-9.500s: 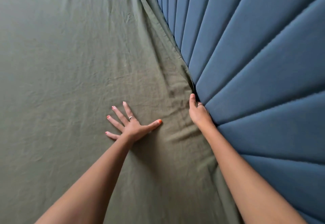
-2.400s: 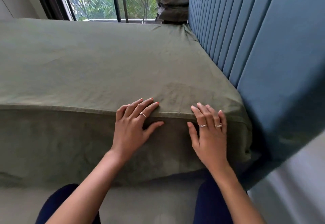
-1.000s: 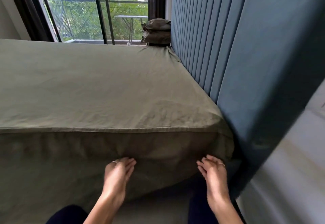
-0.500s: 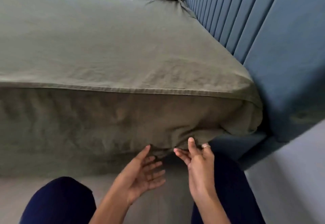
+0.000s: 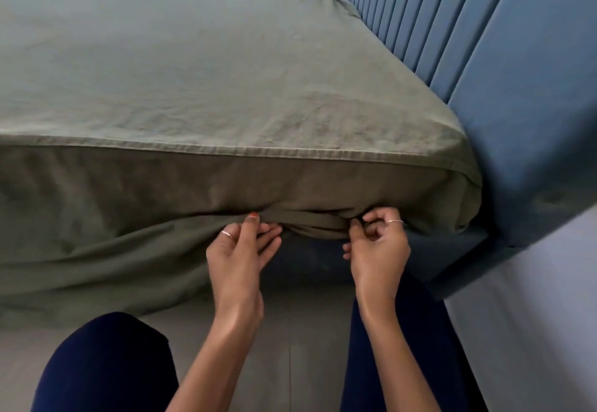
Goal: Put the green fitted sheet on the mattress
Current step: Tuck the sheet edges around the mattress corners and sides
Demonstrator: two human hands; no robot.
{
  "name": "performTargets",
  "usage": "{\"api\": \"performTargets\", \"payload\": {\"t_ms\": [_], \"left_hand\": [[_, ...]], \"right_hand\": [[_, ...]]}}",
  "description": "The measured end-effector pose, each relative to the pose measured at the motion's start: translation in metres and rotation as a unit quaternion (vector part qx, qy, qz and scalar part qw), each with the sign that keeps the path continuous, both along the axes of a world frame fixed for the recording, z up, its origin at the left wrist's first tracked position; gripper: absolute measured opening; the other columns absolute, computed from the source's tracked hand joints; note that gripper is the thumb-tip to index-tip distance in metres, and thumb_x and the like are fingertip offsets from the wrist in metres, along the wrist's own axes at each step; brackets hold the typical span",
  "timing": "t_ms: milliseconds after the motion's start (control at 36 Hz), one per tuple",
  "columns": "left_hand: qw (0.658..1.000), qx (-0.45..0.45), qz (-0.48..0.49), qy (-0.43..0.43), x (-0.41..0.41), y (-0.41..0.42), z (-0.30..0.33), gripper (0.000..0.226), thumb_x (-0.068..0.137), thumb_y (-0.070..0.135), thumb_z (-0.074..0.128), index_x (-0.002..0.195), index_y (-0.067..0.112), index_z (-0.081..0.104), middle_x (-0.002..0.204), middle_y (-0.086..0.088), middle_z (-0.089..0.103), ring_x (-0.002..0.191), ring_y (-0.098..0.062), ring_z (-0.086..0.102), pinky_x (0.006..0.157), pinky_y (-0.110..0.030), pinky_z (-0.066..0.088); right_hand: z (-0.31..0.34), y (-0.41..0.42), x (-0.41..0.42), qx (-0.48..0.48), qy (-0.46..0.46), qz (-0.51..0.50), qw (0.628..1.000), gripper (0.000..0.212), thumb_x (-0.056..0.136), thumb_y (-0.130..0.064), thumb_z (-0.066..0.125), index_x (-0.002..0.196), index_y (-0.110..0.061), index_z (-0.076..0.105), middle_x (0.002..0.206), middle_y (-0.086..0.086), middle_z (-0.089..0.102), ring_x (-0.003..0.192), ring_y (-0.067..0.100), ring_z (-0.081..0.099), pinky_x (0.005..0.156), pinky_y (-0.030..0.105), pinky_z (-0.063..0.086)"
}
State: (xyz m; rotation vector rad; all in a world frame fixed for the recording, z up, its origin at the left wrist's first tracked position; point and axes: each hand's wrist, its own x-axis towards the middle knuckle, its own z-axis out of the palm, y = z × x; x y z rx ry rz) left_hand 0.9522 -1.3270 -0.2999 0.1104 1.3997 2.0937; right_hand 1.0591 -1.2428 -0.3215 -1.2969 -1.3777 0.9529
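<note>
Green fitted sheet [image 5: 200, 66] covers the whole top of the mattress [image 5: 226, 182]; top face lies fairly flat, light creasing only. Seam runs along the near top edge. Side panel hangs down the near face, and to the left it spills loose toward the floor [image 5: 284, 331], not yet tucked. Far corner by the blue headboard [image 5: 484, 66] looks seated; the near corner beside the headboard is wrapped but bunched low.

Left hand [image 5: 240, 250]: fingers close together, pinching the sheet's lower hem where it gathers, thumb on top. Right hand [image 5: 376, 243]: fingers curled, gripping the bunched hem just beside the corner. The two hands are near each other, a fold of hem between them.

Judgement, step in hand: tucking the elastic hem under the near edge.
- Pull hem down and toward the body first to take up slack, then roll it under the mattress edge.
- Seat the corner by the headboard first; it anchors the rest.
- Work leftward afterward, since the largest loose run is there.
- Keep the seam on the top edge; if it drifts down, the corner is over-pulled.
- Risk: elastic snapping back if released before it is fully under.

Writing, brands, labels: none readable on sheet, headboard or clothing.
</note>
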Motion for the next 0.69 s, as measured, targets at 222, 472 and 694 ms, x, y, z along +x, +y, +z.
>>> {"api": "performTargets", "payload": {"t_ms": [222, 472, 694], "left_hand": [[0.838, -0.218, -0.01, 0.501, -0.023, 0.002, -0.014, 0.016, 0.086, 0.014, 0.067, 0.073, 0.012, 0.058, 0.067, 0.006, 0.059, 0.063, -0.003, 0.057, 0.061, -0.008, 0.039], [0.614, -0.174, 0.001, 0.77, -0.046, -0.008, -0.047, 0.029, 0.086, 0.014, 0.067, 0.112, 0.017, 0.053, 0.12, -0.005, 0.045, 0.105, -0.027, 0.045, 0.086, -0.042, 0.044], [0.482, -0.125, -0.126, 0.858, -0.074, -0.012, -0.061, 0.036, 0.086, 0.001, 0.06, 0.122, 0.003, 0.062, 0.117, -0.013, 0.063, 0.1, -0.03, 0.061, 0.085, -0.042, 0.052]], "right_hand": [[-0.016, -0.01, 0.011, 0.162, -0.297, 0.036, 0.941, 0.024, 0.09, -0.025, 0.064, 0.106, -0.009, 0.07, 0.115, 0.008, 0.057, 0.107, 0.022, 0.049, 0.083, 0.032, 0.045], [-0.033, -0.007, 0.037, 0.32, -0.459, 0.092, 0.824, 0.042, 0.092, -0.035, 0.047, 0.12, -0.009, 0.065, 0.123, 0.008, 0.059, 0.114, 0.025, 0.05, 0.099, 0.041, 0.037], [-0.029, -0.002, 0.031, 0.281, -0.467, 0.125, 0.829, 0.052, 0.095, -0.046, 0.042, 0.12, -0.006, 0.063, 0.121, 0.011, 0.062, 0.113, 0.026, 0.057, 0.103, 0.043, 0.043]]}}
